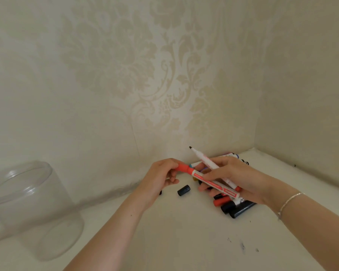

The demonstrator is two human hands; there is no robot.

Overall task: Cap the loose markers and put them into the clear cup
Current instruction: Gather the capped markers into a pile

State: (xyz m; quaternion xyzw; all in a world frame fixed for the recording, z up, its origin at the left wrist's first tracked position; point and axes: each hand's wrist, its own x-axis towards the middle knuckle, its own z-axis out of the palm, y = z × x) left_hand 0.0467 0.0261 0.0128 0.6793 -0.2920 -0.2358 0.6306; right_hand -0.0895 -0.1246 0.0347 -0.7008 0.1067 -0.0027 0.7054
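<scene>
The left hand (160,178) curls its fingers (172,174) around the red cap (182,169) at the left end of a red marker (213,182), pinching it. The right hand (229,177) grips the barrel of that same marker and, crossed over it, a second uncapped marker (207,161) whose dark tip points up and to the far left.

Just under the hands, a loose black cap (184,190) lies on the white desk (184,241). Another small dark piece shows at the left hand's heel, too hidden to make out. Below and behind the right hand sits a pile of markers (233,206), red and black ends sticking out near, coloured tips far; the hand covers the middle of the pile, so the count is unclear.

The clear cup (33,208) stands far to the left, well apart from the hands, its left side cut off by the frame edge. Bare desk lies between cup and hands. Patterned wallpaper (145,75) closes the far side and the right, forming a corner just beyond the pile. Small dark marks dot the near right of the desk. A thin bracelet (290,202) circles the right wrist.
</scene>
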